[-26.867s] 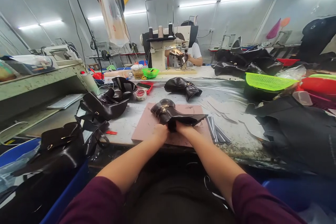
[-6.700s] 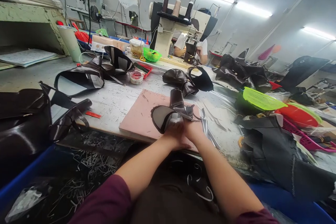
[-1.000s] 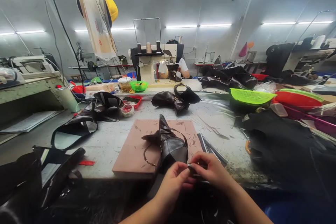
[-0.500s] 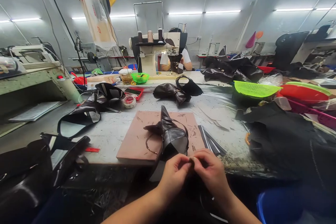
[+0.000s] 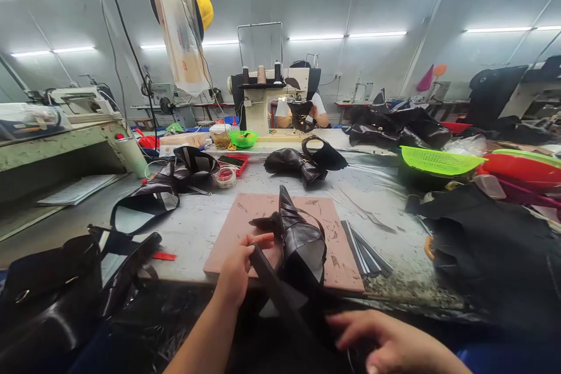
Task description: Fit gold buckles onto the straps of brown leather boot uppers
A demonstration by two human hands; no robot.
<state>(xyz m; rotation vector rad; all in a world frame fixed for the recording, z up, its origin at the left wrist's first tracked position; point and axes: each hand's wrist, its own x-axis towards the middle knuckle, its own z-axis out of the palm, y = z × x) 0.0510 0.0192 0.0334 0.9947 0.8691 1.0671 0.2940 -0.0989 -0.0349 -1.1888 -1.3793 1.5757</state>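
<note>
A dark brown leather boot upper (image 5: 302, 228) lies across the pink work board (image 5: 223, 248), its pointed end away from me and its wider end hanging over the near edge. Left of it, my left hand (image 5: 241, 266) pinches the top end of a long black strip (image 5: 278, 292) between thumb and fingers. That strip slants down to the right into the dark area near my lap, where its lower end is lost. My right hand (image 5: 388, 339), slightly blurred, is low at the right with fingers apart, and I see nothing in it.
Dark-and-white strips (image 5: 366, 251) lie beside the board. Another boot upper (image 5: 293, 163) rests behind it, and more leather pieces (image 5: 146, 198) sit at left. A green basket (image 5: 440, 160) and black sheet material (image 5: 473, 234) are at right. A person works behind a sewing machine (image 5: 258, 108).
My hands were together at the boot upper's near end and have parted. The left moved left and up with the black strip; the right moved down and right and opened. The view has shifted slightly.
</note>
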